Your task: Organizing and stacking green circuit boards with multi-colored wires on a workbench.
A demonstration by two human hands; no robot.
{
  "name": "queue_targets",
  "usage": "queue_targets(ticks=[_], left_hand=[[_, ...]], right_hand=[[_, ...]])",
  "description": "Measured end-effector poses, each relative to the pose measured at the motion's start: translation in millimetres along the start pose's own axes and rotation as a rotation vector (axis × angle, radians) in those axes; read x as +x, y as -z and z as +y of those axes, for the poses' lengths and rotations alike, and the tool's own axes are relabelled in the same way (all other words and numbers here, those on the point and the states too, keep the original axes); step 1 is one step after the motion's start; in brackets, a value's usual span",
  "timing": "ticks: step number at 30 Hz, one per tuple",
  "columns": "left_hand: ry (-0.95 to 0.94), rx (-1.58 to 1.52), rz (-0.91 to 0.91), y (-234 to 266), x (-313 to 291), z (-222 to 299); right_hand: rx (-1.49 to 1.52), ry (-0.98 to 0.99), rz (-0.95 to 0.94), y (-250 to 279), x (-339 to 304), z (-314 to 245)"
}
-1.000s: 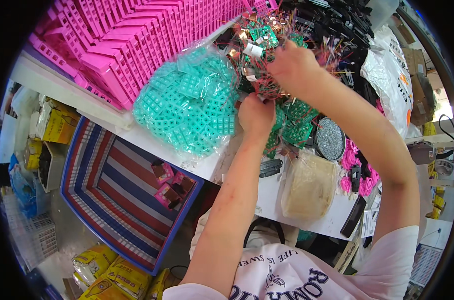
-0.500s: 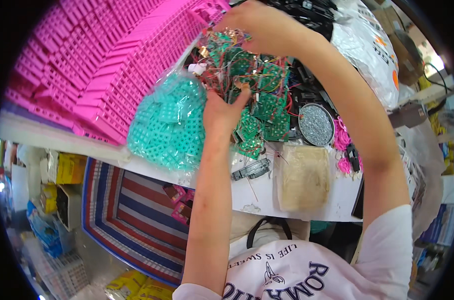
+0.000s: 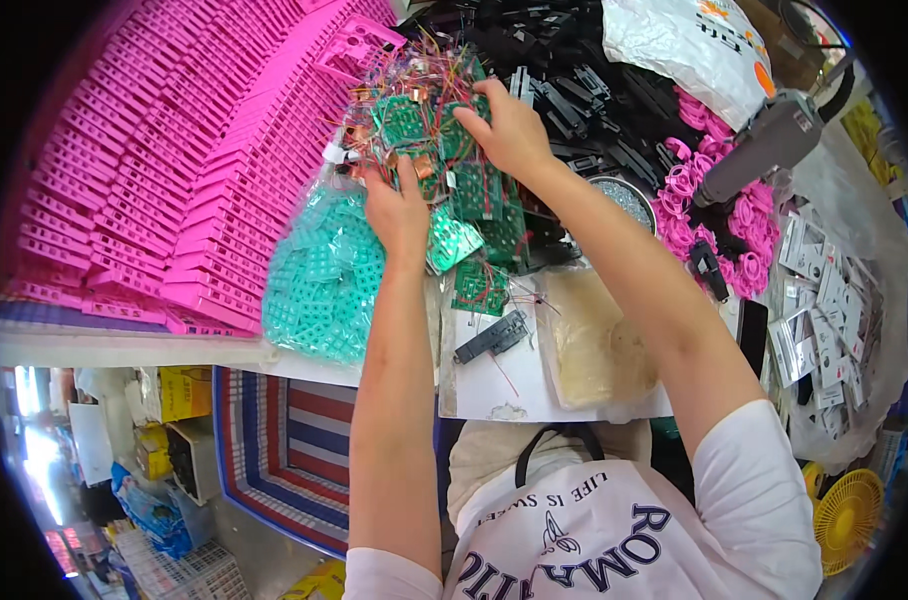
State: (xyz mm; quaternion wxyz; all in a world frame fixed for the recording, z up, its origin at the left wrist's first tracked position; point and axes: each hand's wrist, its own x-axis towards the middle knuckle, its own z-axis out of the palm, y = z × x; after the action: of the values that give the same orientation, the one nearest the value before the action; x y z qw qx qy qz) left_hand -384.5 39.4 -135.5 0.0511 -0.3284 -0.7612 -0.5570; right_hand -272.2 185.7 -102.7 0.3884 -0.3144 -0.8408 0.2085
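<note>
A tangled heap of green circuit boards (image 3: pixel 402 118) with thin coloured wires and copper-coloured parts lies on the white table in front of me. My left hand (image 3: pixel 396 208) grips the near left side of the heap, thumb and finger around its boards and wires. On the right side of it, my right hand (image 3: pixel 514 130) pinches a board's edge between thumb and fingers. Just nearer sits a single small green board (image 3: pixel 481 288) with wires. Beside that is a dark grey plastic part (image 3: pixel 491 337) with a thin wire. The fingertips are partly lost among the wires.
Rows of pink plastic housings (image 3: pixel 214 190) line the left. A clear bag of teal pieces (image 3: pixel 324 285) lies by my left forearm. Black plastic parts (image 3: pixel 574 100), a round tin of small metal pieces (image 3: pixel 624 200), pink rings (image 3: pixel 749 235), a clear-wrapped yellowish block (image 3: pixel 594 340) and a grey tool (image 3: pixel 764 145) sit rightward.
My right hand has come down from above the heap to its right side. My left hand has shifted slightly up and left. The view has turned, showing more of the right side.
</note>
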Motion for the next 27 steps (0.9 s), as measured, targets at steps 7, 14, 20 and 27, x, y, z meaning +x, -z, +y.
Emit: queue_targets(ticks=[7, 14, 20, 27], left_hand=[[0.166, 0.423, -0.386, 19, 31, -9], [-0.081, 0.34, -0.368, 92, -26, 78], [-0.011, 0.434, -0.892, 78, -114, 65], [-0.496, 0.3, -0.94, 63, -105, 50]], right_hand=[[-0.258, -0.045, -0.166, -2, 5, 19], [0.067, 0.208, -0.088, 103, -49, 2], [0.261, -0.032, -0.288, 200, -133, 1], [0.296, -0.089, -0.26, 253, -204, 2]])
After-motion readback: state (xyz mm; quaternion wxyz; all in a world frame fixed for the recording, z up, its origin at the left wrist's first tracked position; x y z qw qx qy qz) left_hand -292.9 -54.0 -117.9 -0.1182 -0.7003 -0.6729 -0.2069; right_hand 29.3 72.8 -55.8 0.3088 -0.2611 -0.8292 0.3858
